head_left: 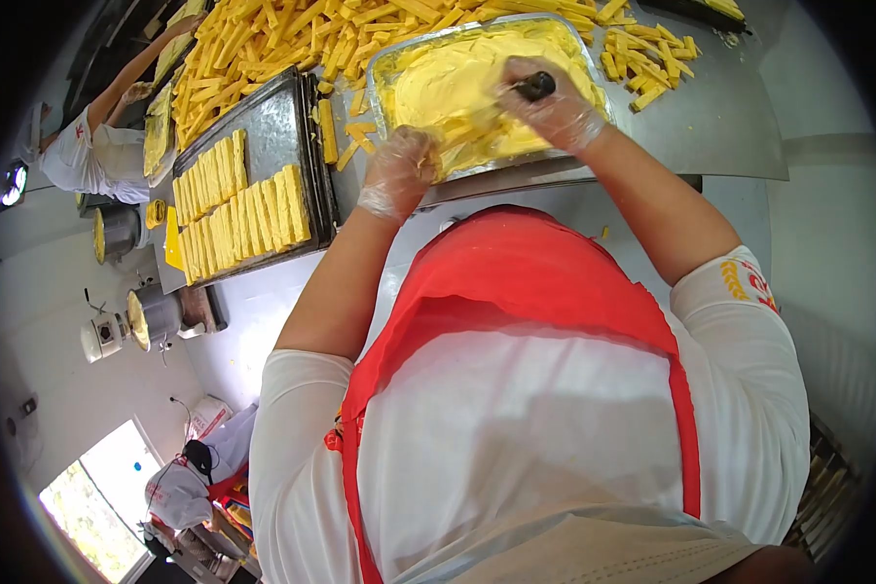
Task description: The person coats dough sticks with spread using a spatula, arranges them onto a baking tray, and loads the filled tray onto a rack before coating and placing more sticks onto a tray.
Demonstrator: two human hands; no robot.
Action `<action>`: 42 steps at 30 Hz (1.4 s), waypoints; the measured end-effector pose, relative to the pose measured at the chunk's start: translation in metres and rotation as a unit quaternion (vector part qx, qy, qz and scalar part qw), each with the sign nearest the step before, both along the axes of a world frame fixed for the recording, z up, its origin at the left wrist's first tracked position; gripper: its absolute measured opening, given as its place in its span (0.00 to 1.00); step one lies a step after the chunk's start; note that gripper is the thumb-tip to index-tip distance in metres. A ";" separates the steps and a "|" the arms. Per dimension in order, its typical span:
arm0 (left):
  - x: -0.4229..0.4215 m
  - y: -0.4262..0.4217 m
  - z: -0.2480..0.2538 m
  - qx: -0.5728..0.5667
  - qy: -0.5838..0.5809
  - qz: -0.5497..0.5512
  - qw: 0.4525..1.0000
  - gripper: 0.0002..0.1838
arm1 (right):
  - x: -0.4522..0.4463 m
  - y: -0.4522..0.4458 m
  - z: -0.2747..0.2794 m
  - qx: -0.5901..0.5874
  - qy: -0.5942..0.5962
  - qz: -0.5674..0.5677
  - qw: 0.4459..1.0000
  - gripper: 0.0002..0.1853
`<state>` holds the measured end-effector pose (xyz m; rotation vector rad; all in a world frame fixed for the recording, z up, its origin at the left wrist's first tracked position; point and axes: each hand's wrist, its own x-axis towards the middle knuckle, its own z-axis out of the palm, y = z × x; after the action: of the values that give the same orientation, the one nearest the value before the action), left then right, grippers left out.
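Observation:
A metal tray point(595, 70) of pale yellow cream point(472, 73) sits in front of me. Over its right part, my right hand point(553, 115), in a clear plastic glove, is closed around a black-handled spatula point(535, 87); its blade is blurred and smeared with cream. At the tray's near left corner, my gloved left hand point(399, 173) grips one end of a yellow cake stick point(457, 134), which reaches over the cream towards the spatula. Left of me, a dark baking tray point(271, 119) carries two rows of cream-coated sticks point(248, 222).
A large heap of plain yellow sticks point(263, 49) lies behind the trays, with a smaller pile point(647, 60) at right. Another person point(92, 146) works at the table's left end. Mixer bowls point(154, 316) stand left; a second person point(180, 492) is lower left.

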<state>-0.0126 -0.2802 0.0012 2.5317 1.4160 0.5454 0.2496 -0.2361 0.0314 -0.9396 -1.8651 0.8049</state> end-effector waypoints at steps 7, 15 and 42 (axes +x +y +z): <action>0.005 -0.006 0.015 0.016 0.054 -0.018 0.998 0.11 | 0.014 0.015 -0.019 -0.039 -0.086 -0.049 0.994 0.10; -0.013 0.005 0.034 -0.199 -0.094 0.174 0.960 0.14 | 0.001 -0.001 -0.040 -0.028 -0.036 -0.045 0.998 0.10; -0.302 0.321 -0.012 -0.087 0.018 0.455 0.886 0.26 | -0.035 -0.007 -0.023 0.018 -0.198 -0.180 0.963 0.07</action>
<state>-0.3143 0.0408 -0.0111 1.6113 2.5015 0.4508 0.2146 -0.2435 0.0086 -1.4468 -1.9464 0.3777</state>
